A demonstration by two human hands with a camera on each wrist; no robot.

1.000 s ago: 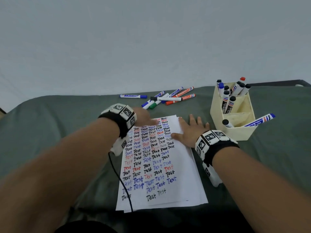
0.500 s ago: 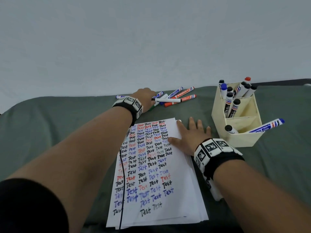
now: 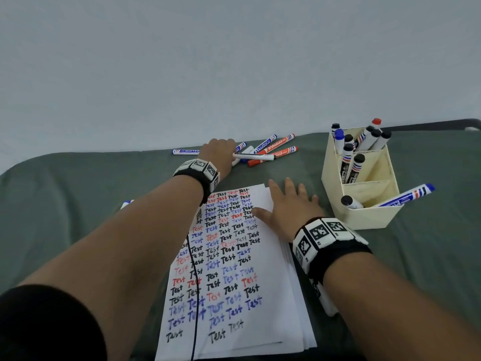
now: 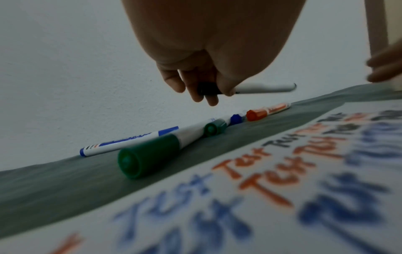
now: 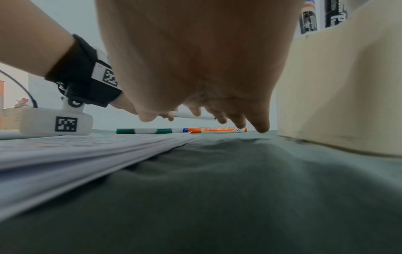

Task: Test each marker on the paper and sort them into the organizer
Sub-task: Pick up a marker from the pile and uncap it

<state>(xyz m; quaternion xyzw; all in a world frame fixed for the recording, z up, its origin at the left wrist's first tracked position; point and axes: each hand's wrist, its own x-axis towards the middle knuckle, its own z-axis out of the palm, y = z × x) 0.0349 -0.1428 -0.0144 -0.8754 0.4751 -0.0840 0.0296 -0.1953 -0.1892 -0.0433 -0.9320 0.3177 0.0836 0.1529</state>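
Two hands in frame. Left hand (image 3: 218, 152) is past the far edge of the paper (image 3: 263, 280), over the loose marker pile, fingers curled round a white-barrelled marker (image 4: 264, 88) at its dark cap end; the barrel sticks out toward the organizer (image 3: 364, 217) and sits clear of the cloth in the left wrist view. Cap colour looks black, but that view is blurred, so not certain.

Right hand (image 3: 290, 212) lies flat, fingers straight and spread, palm down on the paper's edge nearest the organizer, holding nothing.

Still on the green cloth (image 3: 78, 194) beyond the paper's far edge: two green-capped markers (image 4: 150, 159), a blue-striped marker (image 4: 128, 143), a blue-capped one and an orange marker (image 5: 217, 130), all bunched just beside the left hand. Paper is a stack of sheets, top one filled with "Test" in black, red and blue.

Organizer stands just beside the paper, on the right-hand side. Its far compartment holds several upright markers, middle one two black-capped ones, near one a black-capped marker and a blue marker (image 3: 406, 195) leaning out over the rim.
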